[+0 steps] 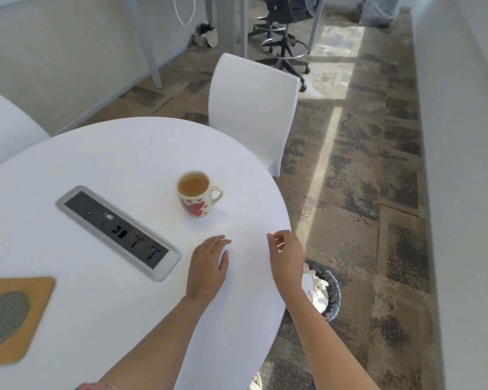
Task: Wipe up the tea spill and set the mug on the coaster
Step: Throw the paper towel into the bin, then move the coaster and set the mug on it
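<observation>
A cream mug (pixel 197 197) with red hearts stands upright on the round white table (pixel 110 153), filled with brown tea, its handle pointing right. A tan square coaster (pixel 14 313) with a grey woven oval lies at the table's near left edge, far from the mug. My left hand (pixel 209 267) rests flat on the table below the mug, fingers spread, holding nothing. My right hand (pixel 285 256) hovers over the table's right edge with fingers loosely curled and empty. I see no spill on the tabletop.
A grey power-socket panel (pixel 119 230) is set into the table left of my hands. A white chair (pixel 254 108) stands behind the table. On the floor beside the table's right edge sits a dark bin (pixel 328 291) holding crumpled white tissues. An office chair (pixel 282 38) stands further back.
</observation>
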